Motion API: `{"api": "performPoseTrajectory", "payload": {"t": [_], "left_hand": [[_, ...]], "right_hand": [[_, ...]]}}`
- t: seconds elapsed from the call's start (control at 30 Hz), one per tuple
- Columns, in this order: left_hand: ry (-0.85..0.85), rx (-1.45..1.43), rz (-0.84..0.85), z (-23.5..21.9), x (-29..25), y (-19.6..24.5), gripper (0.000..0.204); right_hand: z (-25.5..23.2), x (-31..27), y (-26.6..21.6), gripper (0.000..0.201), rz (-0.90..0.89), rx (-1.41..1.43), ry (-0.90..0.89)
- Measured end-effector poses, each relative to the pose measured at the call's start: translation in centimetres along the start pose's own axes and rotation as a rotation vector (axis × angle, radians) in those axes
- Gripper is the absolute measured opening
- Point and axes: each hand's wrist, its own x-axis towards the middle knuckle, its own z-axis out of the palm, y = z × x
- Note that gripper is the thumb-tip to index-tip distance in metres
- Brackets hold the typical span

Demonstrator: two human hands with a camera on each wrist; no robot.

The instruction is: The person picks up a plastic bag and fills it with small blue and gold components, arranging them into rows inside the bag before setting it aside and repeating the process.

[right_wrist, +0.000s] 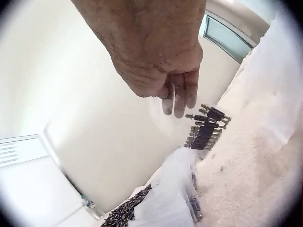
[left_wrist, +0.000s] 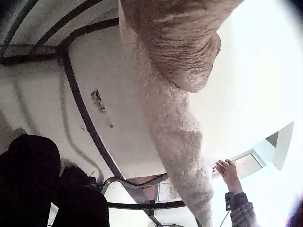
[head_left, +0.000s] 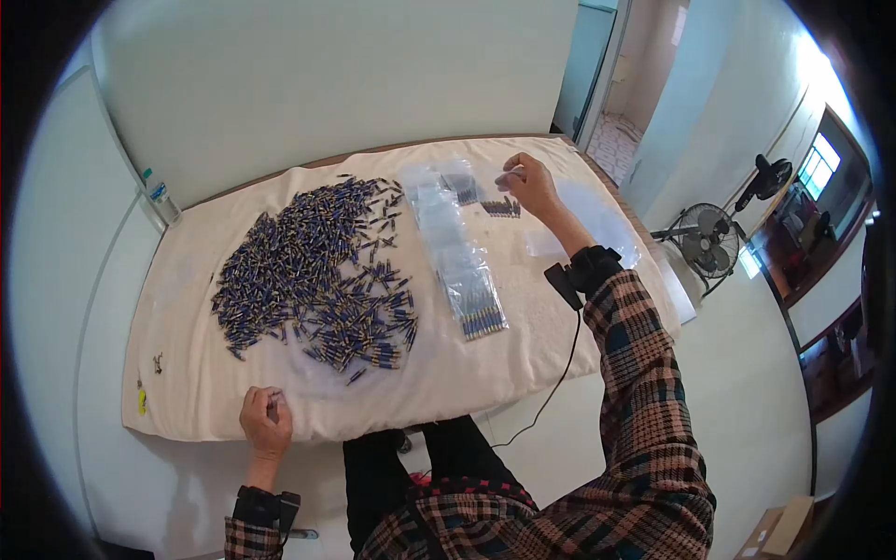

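Note:
My right hand point(head_left: 534, 187) is raised over the far right of the table, thumb and fingers pinching a thin clear plastic bag point(right_wrist: 163, 112). Just below it lies a short row of small dark-blue pieces with brass-coloured ends point(head_left: 501, 209). Left of that row, clear plastic bags point(head_left: 448, 245) overlap in a long strip. The nearest bag holds a row of the same pieces point(head_left: 483, 322), and a far one shows more inside. At the table's front edge my left hand point(head_left: 267, 418) rests with loosely bent fingers, nothing visible in it.
A large heap of the blue pieces point(head_left: 299, 252) covers the table's left middle. More clear plastic point(head_left: 597, 224) lies at the right edge. A water bottle point(head_left: 161, 198) stands beyond the left edge, a yellow-handled tool point(head_left: 142, 399) near the front left corner. A fan point(head_left: 707, 238) stands right.

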Motion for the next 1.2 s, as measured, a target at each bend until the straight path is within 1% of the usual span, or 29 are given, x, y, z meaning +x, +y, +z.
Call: {"api": "performPoseTrajectory", "payload": {"t": [0.1,0.2,0.37,0.47,0.5,0.53,0.6,0.63,0.7,0.73,0.77,0.87,0.97,1.0,1.03,1.1,1.17,1.2], "left_hand": [[-0.021,0.003,-0.021,0.1,0.0,-0.1,0.012],[-0.042,-0.014,-0.058,0.0,0.0,0.0,0.013],[-0.046,0.006,-0.055,0.2,0.2,0.1,0.014],[-0.024,0.023,-0.047,0.2,0.2,0.0,0.014],[-0.022,0.02,-0.05,0.2,0.2,0.0,0.015],[-0.023,0.017,-0.051,0.2,0.2,0.0,0.015],[-0.025,0.01,-0.047,0.3,0.1,-0.2,0.015],[-0.016,0.011,-0.043,0.3,0.0,-0.4,0.015],[-0.002,0.01,-0.031,0.5,0.0,-0.5,0.016],[-0.006,0.004,-0.025,0.6,0.1,-0.4,0.016],[-0.007,0.002,-0.027,0.6,0.1,-0.3,0.016],[-0.04,-0.006,-0.012,0.0,-0.1,0.0,0.017],[-0.027,-0.047,-0.075,0.6,-0.5,-0.5,0.018],[-0.049,-0.068,-0.051,1.0,-0.5,-0.6,0.018],[-0.045,-0.057,-0.045,1.1,-0.5,-0.8,0.018],[-0.021,-0.021,-0.048,0.9,-0.8,-1.0,0.018],[-0.035,-0.016,-0.05,0.7,-1.0,-0.9,0.019],[-0.045,-0.005,-0.061,0.6,-0.8,-0.8,0.019]], "right_hand": [[0.3,1.4,2.0,0.014,0.004,0.012,0.004],[0.7,2.9,3.1,0.015,0.162,0.037,-0.1],[1.8,5.5,5.4,0.017,0.228,0.103,-0.164],[3.1,7.1,7.8,0.028,0.083,-0.25,-0.063],[3.5,7.6,8.9,0.028,0.079,-0.25,-0.065],[3.9,7.9,10.1,0.032,-0.084,-0.315,0.064],[4.2,7.8,9.9,0.039,-0.408,-0.443,0.332],[3.6,7.7,9.7,0.039,-0.407,-0.449,0.337],[1.3,7.3,9.2,0.042,-0.268,-0.44,0.171],[0.3,6.8,8.0,0.043,-0.197,-0.432,0.089],[-0.6,6.1,6.7,0.043,-0.19,-0.437,0.095],[-3.1,2.7,2.7,0.037,-0.009,-0.011,0.03],[-6.9,-1.5,-1.2,0.034,0.099,0.009,0.054],[-8.4,-3.1,-1.5,0.033,0.138,0.022,0.055],[-9.7,-4.9,-1.8,0.033,0.153,0.008,0.081],[-11.8,-8.4,-1.4,0.027,0.176,-0.105,0.107],[-12.8,-11.4,-0.5,0.025,0.178,-0.158,0.117],[-12.8,-13.0,0.4,0.024,0.151,-0.246,0.101]]}}
